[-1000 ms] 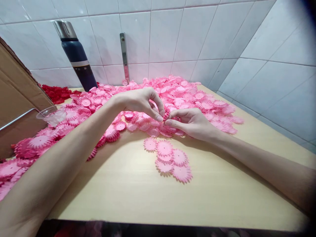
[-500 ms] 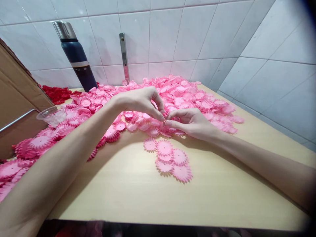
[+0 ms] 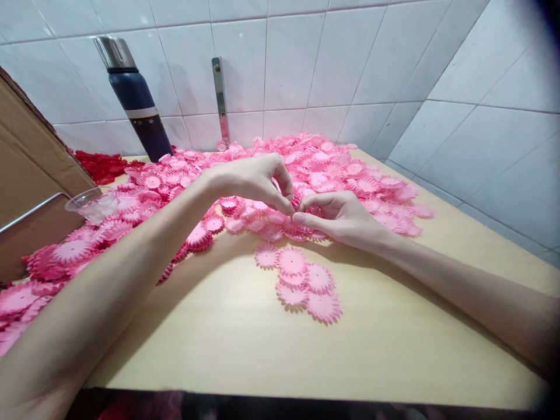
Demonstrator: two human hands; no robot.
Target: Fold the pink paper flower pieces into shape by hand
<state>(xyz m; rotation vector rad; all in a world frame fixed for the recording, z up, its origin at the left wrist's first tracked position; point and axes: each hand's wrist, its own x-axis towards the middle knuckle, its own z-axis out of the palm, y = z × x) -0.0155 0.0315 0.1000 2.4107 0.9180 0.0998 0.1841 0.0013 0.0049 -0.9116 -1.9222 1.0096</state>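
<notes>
My left hand (image 3: pixel 265 182) is closed in a pinch, thumb and forefinger meeting above the front of a pink heap. Its fingertips touch those of my right hand (image 3: pixel 336 217), which is pinched as well. Whatever sits between the fingertips is too small to make out. Behind and below both hands spreads a large pile of pink scalloped petal discs (image 3: pixel 324 160). Just in front of the hands, several loose pink discs (image 3: pixel 292 261) lie overlapping on the pale wooden table (image 3: pixel 210 338).
A dark blue bottle (image 3: pixel 140 105) with a metal cap stands at the back left. Near the cardboard box (image 3: pixel 39 157) are a clear plastic cup (image 3: pixel 90 205) and some red discs (image 3: pixel 98 166). A metal strip (image 3: pixel 220 99) is fixed to the tiled wall (image 3: pixel 293 58).
My left fingertips have shifted very slightly to the right, closer against my right fingertips. The discs and the bottle stay where they were.
</notes>
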